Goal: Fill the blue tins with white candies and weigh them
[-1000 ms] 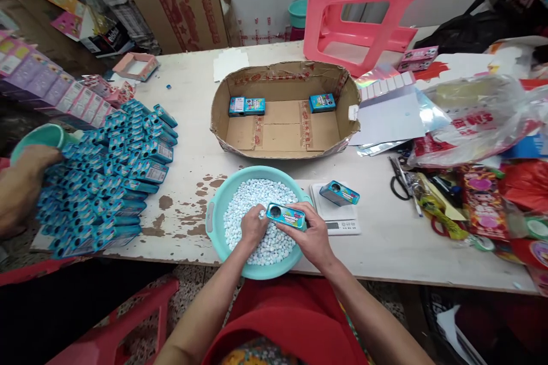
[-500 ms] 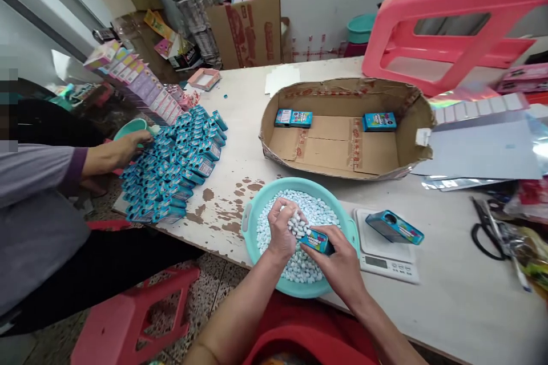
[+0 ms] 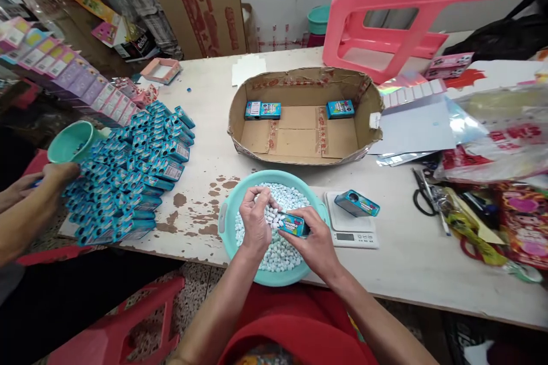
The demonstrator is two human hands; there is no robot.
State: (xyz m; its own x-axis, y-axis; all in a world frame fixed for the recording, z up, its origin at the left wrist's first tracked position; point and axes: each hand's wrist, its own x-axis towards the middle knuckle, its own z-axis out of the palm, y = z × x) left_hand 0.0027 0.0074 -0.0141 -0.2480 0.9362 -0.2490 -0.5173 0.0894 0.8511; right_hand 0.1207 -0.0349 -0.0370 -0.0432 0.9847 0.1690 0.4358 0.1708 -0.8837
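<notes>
My left hand (image 3: 253,221) is curled around several small white candies (image 3: 273,217) and touches the open end of a blue candy box (image 3: 292,224). That box lies on its side, pinched between the thumb and fingers of my right hand (image 3: 317,246). Both hands are over a turquoise basin (image 3: 222,222), which holds a bed of loose pale candies (image 3: 280,259). To the right of it, another blue box (image 3: 357,203) rests tilted on a white digital scale (image 3: 354,239).
A cardboard tray (image 3: 295,158) with a few blue boxes stands behind the basin. Many blue boxes (image 3: 128,177) crowd the left, beside a co-worker's hand (image 3: 60,175) and a green bowl (image 3: 71,142). Scissors (image 3: 423,194), plastic bags (image 3: 500,131) and a pink stool (image 3: 385,17) are rightward.
The view has swung to the right. My hands keep the candies and the box together over the basin. The co-worker's hand has drawn away from the bowl, nearer the table's edge.
</notes>
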